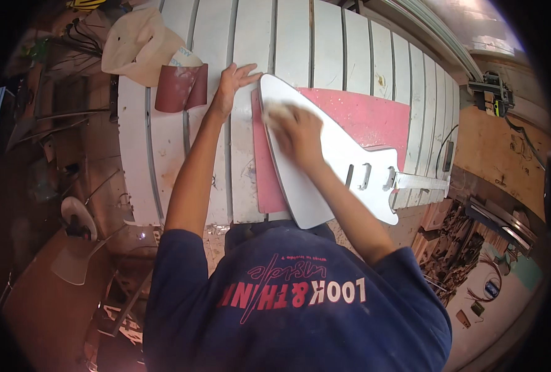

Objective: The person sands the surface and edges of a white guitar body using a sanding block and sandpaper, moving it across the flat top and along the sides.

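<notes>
A white, angular electric guitar (pixel 331 142) lies on a pink sheet (pixel 374 115), its neck (pixel 421 181) pointing right. Dark-edged slots and pickup openings show in its body. My right hand (pixel 300 133), smeared by motion, presses a pale, cream cloth-like pad (pixel 276 115) on the guitar's face near the left edge. The pad's exact kind is unclear. My left hand (pixel 235 85) is at the far-left tip of the guitar body, fingers stretched out, fingertips close to or touching its edge. It holds nothing.
The white slatted table (pixel 294 43) has gaps between its boards. Left of my left hand stands a curled dark red sandpaper sheet (pixel 177 90), beside a beige bag-like thing (pixel 140 49). A clamp-like tool (pixel 492 93) sits at the far right. Wood pieces (pixel 439 254) lie below right.
</notes>
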A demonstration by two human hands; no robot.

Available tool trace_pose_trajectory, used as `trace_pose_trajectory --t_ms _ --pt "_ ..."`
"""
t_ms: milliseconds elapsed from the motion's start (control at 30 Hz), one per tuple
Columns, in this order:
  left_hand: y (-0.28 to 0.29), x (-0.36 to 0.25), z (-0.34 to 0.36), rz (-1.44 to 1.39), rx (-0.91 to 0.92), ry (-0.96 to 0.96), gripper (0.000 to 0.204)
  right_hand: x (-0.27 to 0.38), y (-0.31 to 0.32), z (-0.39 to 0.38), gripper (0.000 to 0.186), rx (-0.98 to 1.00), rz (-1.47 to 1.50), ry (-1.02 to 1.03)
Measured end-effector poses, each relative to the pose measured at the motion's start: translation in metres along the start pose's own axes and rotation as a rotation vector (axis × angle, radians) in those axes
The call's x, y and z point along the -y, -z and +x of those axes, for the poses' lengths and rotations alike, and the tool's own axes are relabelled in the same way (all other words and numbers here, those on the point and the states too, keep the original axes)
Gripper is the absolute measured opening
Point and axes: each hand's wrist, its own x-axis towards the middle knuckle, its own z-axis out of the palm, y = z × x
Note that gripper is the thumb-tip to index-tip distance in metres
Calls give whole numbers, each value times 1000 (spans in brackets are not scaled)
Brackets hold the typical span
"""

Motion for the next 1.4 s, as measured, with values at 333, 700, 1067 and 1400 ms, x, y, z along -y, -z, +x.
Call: trace_pose_trajectory --t_ms 333,700,1067,1400 --pt "1 21 10 -98 -4 -56 85 7 -11 86 38 -146 -60 -37" --pt "-24 16 -2 899 -159 -268 83 -37 60 -95 44 -332 -222 -477" --pt "-20 34 9 792 -159 -306 83 -116 128 -133 40 -472 -442 -727" --pt "-29 25 9 745 -83 -232 83 -138 125 -136 41 -443 -370 -781"
